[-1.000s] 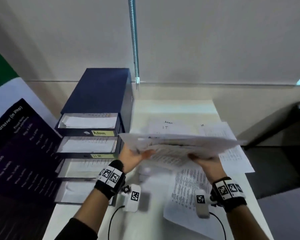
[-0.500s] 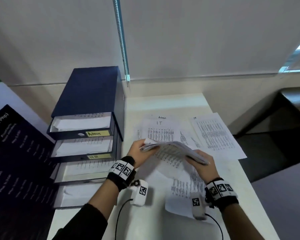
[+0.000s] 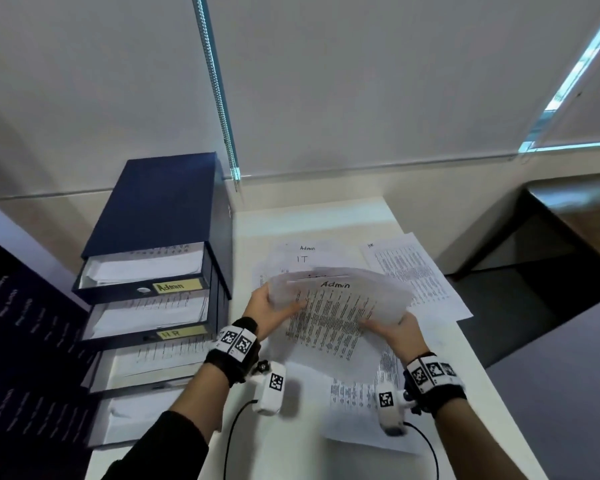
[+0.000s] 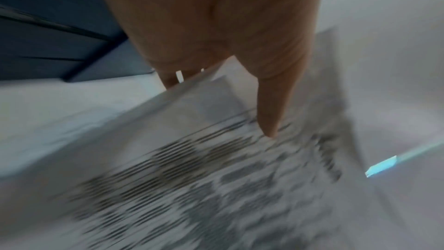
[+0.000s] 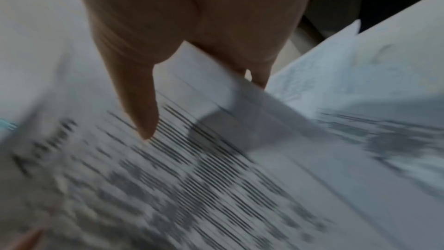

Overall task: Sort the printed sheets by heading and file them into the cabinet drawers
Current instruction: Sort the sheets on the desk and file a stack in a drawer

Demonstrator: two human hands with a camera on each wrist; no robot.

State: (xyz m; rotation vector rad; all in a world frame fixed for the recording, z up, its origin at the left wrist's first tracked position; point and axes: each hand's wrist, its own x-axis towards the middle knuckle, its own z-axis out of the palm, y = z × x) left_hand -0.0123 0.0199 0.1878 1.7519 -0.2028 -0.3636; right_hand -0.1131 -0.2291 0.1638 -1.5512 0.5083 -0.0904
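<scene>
Both hands hold a small stack of printed sheets (image 3: 336,306) above the white table; its top sheet is headed "Admin". My left hand (image 3: 269,308) pinches the stack's left edge, thumb on top (image 4: 271,113). My right hand (image 3: 388,327) pinches the right edge, thumb on the print (image 5: 141,109). Both wrist views are blurred, showing the stack (image 4: 216,168) (image 5: 216,168) under the thumbs. The dark blue drawer cabinet (image 3: 160,216) stands to the left, all drawers pulled out with paper inside. The top drawer is labelled "Admin" (image 3: 177,286), the second "HR" (image 3: 181,332).
More printed sheets lie on the table (image 3: 312,216): one headed "IT" (image 3: 302,259), one at the right (image 3: 416,271), others near me (image 3: 357,396). A dark board with text (image 3: 21,327) leans at the left. The table's right edge drops to a dark floor (image 3: 534,306).
The stack has tilted from nearly flat and edge-on to face me, so the "Admin" heading now shows. Both hands kept their hold; the head view shifted.
</scene>
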